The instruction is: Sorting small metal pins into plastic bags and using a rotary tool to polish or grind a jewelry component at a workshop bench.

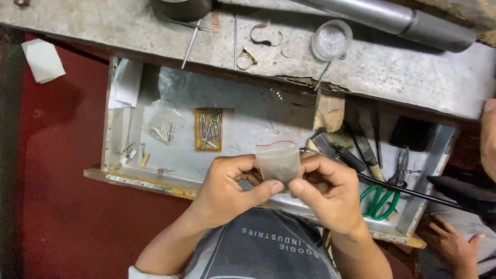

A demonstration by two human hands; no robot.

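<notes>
A: So, where's the bag?

B: Centre of the frame, a small clear bag [278, 161] with a red strip, held over the open drawer [170, 178].

A: And the hands?

B: Left hand [227, 188] pinches its lower left edge, thumb pressed to the plastic. Right hand [326, 191] pinches the lower right edge the same way.

A: Around them?

B: Yellow box of pins [208, 129] left of centre, green-handled pliers [385, 199] at right. A ring [246, 57] and a glass jar [331, 40] sit on the grey surface [413, 77] at top. Another person's hand [452, 243] is lower right.
</notes>
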